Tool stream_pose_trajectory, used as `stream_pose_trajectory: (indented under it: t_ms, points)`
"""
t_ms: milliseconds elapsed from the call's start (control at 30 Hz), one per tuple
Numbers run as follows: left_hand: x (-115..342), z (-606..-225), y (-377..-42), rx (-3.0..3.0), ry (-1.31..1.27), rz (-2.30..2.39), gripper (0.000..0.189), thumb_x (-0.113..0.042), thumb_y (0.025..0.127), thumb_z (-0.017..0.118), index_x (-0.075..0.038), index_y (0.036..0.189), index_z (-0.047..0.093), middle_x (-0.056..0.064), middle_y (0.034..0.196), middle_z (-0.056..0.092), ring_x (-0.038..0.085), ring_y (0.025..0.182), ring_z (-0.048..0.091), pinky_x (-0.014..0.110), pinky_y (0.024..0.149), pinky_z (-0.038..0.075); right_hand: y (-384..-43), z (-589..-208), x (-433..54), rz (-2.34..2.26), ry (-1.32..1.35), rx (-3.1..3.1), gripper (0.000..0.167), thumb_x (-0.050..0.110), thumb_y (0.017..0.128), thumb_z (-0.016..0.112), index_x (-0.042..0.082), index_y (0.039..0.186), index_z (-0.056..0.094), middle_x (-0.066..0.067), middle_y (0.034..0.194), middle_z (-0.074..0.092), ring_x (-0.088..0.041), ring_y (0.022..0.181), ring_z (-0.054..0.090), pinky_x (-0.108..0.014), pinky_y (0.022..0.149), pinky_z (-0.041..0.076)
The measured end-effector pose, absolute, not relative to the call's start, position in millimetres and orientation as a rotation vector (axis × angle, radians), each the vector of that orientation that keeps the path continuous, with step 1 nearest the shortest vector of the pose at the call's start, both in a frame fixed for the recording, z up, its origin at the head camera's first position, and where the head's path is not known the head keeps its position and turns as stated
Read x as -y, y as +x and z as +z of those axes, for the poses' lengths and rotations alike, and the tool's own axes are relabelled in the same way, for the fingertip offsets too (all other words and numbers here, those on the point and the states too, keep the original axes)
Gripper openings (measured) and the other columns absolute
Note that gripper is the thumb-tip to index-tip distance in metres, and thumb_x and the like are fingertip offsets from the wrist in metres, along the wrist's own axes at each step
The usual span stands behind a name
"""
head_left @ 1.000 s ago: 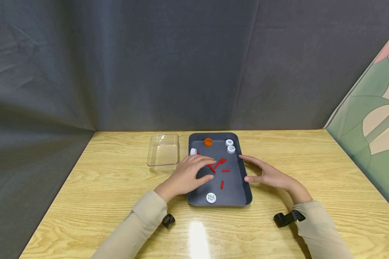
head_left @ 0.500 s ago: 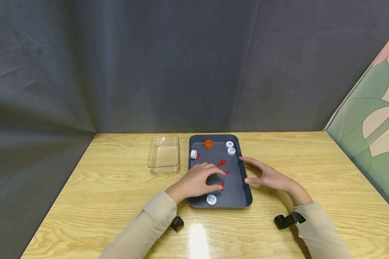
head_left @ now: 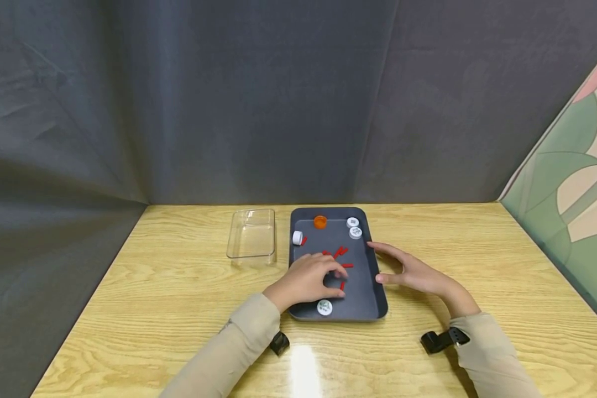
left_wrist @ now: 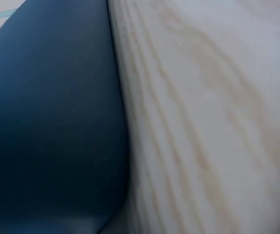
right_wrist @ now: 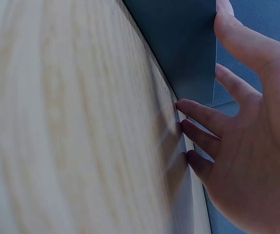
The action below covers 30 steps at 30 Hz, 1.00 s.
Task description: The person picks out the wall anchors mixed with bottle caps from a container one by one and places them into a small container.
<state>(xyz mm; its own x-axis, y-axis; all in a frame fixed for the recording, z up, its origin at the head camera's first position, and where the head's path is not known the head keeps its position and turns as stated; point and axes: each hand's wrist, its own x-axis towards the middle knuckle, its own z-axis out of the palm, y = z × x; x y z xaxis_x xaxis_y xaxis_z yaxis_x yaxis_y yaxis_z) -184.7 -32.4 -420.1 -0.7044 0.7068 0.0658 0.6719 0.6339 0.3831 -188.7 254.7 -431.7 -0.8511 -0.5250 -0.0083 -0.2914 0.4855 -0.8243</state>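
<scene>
A dark grey tray (head_left: 363,298) holds several small red sticks (head_left: 339,252). My left hand (head_left: 305,281) is over its lower left part, fingers bent and thumb apart from the forefinger. Between those two tips and just right of them lies one red stick (head_left: 342,286). My right hand (head_left: 418,272) rests thumb and fingertips at the tray's right rim; in the right wrist view its fingers (right_wrist: 203,117) are spread along the tray's outer wall (right_wrist: 184,44). In the left wrist view only the tray wall (left_wrist: 52,126) and table show, with the hand's fingers hidden.
Also in the tray are an orange cap (head_left: 320,221), a white cap on its side (head_left: 297,238), two white caps at the upper right, one being a printed cap (head_left: 355,232), and another printed cap (head_left: 324,307) at the front. A clear plastic box (head_left: 251,235) stands to the left.
My left hand has moved right and toward the front of the tray, its forefinger bending more, uncovering the white cap on its side. The right hand has stayed at the rim.
</scene>
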Motion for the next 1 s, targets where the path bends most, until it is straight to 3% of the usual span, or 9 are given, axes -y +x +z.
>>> stream_pose_trajectory:
  t_ms: [333, 1000]
  points:
    - [33.1, -427.7, -186.0, -2.735, 1.126, 0.574, 0.035, -0.052, 0.082, 0.077, -0.032, 0.111, 0.072, -0.017, 0.097, 0.058, 0.004, 0.090, 0.053, 0.025, 0.085, 0.045, -188.7, -433.0, -253.1, -1.311, -0.673, -2.461, 0.077, 0.025, 0.090, 0.074, 0.011, 0.154, 0.034, -0.021, 0.157, 0.029, -0.044, 0.143, 0.025, -0.067, 0.110, 0.022]
    - [30.5, -428.5, -188.2, -2.741, 1.118, 0.543, 0.026, -0.047, 0.085, 0.076, -0.032, 0.106, 0.073, -0.017, 0.101, 0.059, 0.006, 0.096, 0.054, 0.027, 0.089, 0.045, -189.7, -433.9, -253.5, -1.295, -0.665, -2.471, 0.077, 0.026, 0.090, 0.074, 0.013, 0.155, 0.033, -0.020, 0.157, 0.029, -0.043, 0.144, 0.024, -0.067, 0.110, 0.021]
